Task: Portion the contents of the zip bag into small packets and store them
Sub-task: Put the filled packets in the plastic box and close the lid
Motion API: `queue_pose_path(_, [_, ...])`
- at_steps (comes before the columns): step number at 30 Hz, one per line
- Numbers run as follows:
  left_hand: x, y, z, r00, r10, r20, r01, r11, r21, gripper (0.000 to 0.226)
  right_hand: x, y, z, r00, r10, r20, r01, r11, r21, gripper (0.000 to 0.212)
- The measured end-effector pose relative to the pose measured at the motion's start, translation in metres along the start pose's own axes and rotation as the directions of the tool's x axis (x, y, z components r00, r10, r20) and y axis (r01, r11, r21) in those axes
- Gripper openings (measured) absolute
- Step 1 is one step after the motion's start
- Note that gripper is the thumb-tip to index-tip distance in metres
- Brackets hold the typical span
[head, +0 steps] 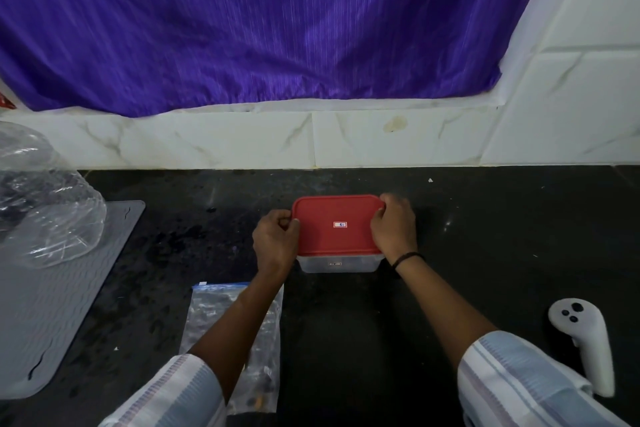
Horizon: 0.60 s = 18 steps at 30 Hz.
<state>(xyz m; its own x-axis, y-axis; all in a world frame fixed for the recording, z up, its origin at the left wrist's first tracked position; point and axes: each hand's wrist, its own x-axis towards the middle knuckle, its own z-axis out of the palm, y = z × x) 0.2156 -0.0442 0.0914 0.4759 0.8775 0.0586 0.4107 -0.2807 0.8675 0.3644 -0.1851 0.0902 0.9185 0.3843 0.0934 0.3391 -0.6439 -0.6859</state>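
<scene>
A clear plastic box (337,263) with a red lid (332,236) stands in the middle of the black counter. My left hand (275,241) grips the lid's left edge with curled fingers. My right hand (393,227) grips the lid's right edge near the far corner. A clear zip bag (211,315) with a blue seal lies flat on the counter in front of the box, partly under my left forearm, with a few dark bits inside. What the box holds is hidden by the lid.
A grey ribbed mat (52,305) lies at the left with a crumpled clear plastic bag (45,215) on it. A white handheld controller (585,343) lies at the near right. A white tiled wall (381,139) and purple curtain (259,21) rise behind the counter.
</scene>
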Motion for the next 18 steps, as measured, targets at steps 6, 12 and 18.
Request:
queue_pose_path(6, [0.002, 0.003, 0.001, 0.996, 0.074, 0.044, -0.075, 0.997, 0.02, 0.015, 0.0, -0.001, 0.001, 0.997, 0.002, 0.08, -0.001, 1.0, -0.009, 0.032])
queue_pose_path(12, [0.013, -0.026, 0.019, 0.986, 0.139, 0.088, -0.149, 0.981, 0.123, 0.058, 0.006, 0.003, 0.001, 0.982, 0.049, 0.182, -0.04, 0.998, -0.05, 0.034])
queue_pose_path(18, [0.02, -0.035, 0.021, 0.986, 0.128, 0.106, -0.139, 0.984, 0.111, 0.061, 0.007, 0.002, -0.002, 0.951, 0.112, 0.287, -0.131, 0.99, 0.048, 0.03])
